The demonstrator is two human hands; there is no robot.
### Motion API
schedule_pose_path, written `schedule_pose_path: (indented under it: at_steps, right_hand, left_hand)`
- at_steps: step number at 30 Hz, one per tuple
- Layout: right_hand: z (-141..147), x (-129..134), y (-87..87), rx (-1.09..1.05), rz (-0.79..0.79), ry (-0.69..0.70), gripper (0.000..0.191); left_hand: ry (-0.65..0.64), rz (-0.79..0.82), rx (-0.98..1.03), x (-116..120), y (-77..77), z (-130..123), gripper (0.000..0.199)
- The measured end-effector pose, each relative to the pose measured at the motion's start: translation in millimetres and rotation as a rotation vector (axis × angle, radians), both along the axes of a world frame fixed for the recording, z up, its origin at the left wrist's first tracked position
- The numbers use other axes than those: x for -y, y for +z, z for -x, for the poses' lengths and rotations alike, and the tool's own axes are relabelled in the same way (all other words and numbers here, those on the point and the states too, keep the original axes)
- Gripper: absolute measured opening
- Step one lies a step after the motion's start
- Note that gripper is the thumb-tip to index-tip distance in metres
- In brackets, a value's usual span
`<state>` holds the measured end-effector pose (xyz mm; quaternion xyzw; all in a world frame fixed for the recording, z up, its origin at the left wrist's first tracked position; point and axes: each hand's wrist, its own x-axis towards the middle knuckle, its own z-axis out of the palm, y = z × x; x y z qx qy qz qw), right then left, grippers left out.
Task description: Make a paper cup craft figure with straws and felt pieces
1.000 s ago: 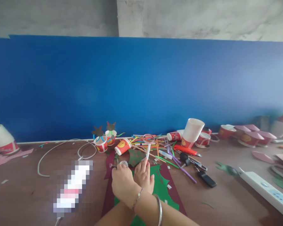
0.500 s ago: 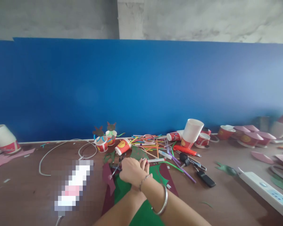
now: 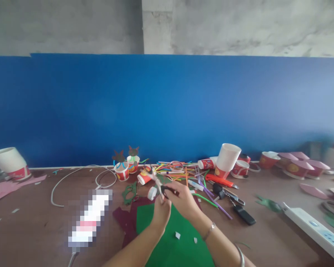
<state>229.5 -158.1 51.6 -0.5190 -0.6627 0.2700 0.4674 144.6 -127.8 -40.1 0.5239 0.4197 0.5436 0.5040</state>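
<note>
My right hand (image 3: pixel 182 198) is closed on a pair of scissors (image 3: pixel 168 191) with black handles, their blades pointing up and to the left. Close below it, my left hand (image 3: pixel 161 213) has its fingers closed at a small white roll of tape (image 3: pixel 152 193), whose edge shows beside the thumb side; the grip itself is partly hidden. Under both wrists lies a green sheet (image 3: pixel 180 250) on top of dark maroon paper (image 3: pixel 132 218). Small white scraps (image 3: pixel 177 235) are on the green sheet. A green paper cutout (image 3: pixel 129 193) rests left of my hands.
Straws (image 3: pixel 174 168) and paper cups (image 3: pixel 122 171) line the blue partition (image 3: pixel 167 107). To the right are an orange utility knife (image 3: pixel 219 180), keys with a black fob (image 3: pixel 244 215) and a white power strip (image 3: pixel 313 222). A blurred-out phone (image 3: pixel 90 218) with a cable lies left.
My crossed hands have come apart, the right back to its own side with the scissors lifted from the left. The white roll now shows. The patterned green piece no longer shows on the sheet.
</note>
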Motion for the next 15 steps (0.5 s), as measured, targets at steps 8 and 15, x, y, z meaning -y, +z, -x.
schedule_pose_path:
  at_steps: [8,15]
  right_hand:
    - [-41.7,12.5,-5.6,-0.495,0.444,0.358,0.034]
    - [-45.6,11.2,-13.7,-0.386,0.414,0.285,0.035]
  left_hand:
    - [0.084,-0.179,-0.100,-2.4,46.3,18.6,0.072]
    - [-0.396,-0.040,-0.041,14.0,59.2,9.8,0.047]
